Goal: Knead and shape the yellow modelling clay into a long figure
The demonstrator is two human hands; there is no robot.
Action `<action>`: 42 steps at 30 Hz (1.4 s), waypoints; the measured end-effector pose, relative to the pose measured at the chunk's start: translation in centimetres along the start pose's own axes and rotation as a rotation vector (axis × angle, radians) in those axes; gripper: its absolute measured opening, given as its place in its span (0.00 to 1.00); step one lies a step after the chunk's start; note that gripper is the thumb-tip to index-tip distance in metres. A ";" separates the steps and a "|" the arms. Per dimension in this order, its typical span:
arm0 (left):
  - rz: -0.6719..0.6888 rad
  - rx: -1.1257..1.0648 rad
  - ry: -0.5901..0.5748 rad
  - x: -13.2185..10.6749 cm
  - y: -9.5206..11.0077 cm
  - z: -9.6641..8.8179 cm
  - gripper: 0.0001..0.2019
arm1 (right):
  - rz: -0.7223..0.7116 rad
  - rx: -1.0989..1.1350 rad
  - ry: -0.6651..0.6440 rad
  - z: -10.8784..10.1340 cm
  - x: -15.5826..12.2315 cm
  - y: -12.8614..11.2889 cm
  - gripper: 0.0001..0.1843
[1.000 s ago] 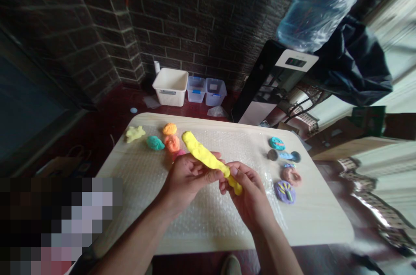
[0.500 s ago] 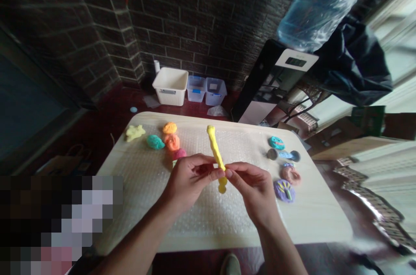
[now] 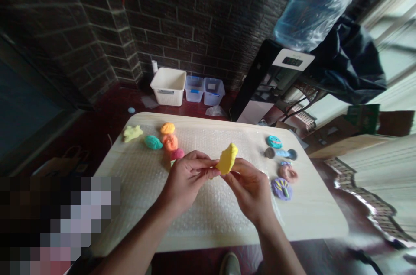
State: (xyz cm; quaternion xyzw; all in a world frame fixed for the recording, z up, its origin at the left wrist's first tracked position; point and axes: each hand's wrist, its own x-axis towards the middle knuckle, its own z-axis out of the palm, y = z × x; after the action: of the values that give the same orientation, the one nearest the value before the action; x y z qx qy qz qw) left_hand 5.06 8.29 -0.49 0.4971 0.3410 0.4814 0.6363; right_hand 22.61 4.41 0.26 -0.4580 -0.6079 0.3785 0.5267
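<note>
Two hands at work: left grip and right grip, each curled inward, thumbs and fingertips pinched closed from opposite sides on one yellow clay lump. Lump held up between them, off the bubble wrap below, its jagged top edge showing above the fingers. Stretched-out length of half a second ago gone, the clay now gathered into a short, thick wad, no longer a rope. Just past the left grip, a pink clay ball touching an orange clay lump, then a smaller orange clay piece, a teal clay blob and a pale yellow clay star. Right of the hands, a loose column: teal clay disc, blue clay dumbbell, pinkish clay ring, purple clay disc. All on the wrap, over a pale wooden bench. Farther off, on the dark red floor, a white plastic basket.
</note>
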 end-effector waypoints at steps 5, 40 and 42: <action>0.108 0.116 0.005 -0.2 -0.6 0.0 0.08 | -0.047 -0.107 0.046 -0.5 -0.2 0.9 0.11; -0.012 0.152 -0.086 -0.7 0.9 -0.5 0.12 | 0.238 0.405 0.088 -0.4 -0.4 1.5 0.11; -0.024 0.145 -0.051 -0.5 1.1 -0.8 0.11 | 0.212 0.365 0.131 -1.8 0.0 1.4 0.20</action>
State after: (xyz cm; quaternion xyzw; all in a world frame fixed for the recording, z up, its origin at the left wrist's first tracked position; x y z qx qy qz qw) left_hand 3.86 8.13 0.30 0.5496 0.3647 0.4350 0.6130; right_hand 24.58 4.80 -0.80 -0.4399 -0.4423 0.5049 0.5966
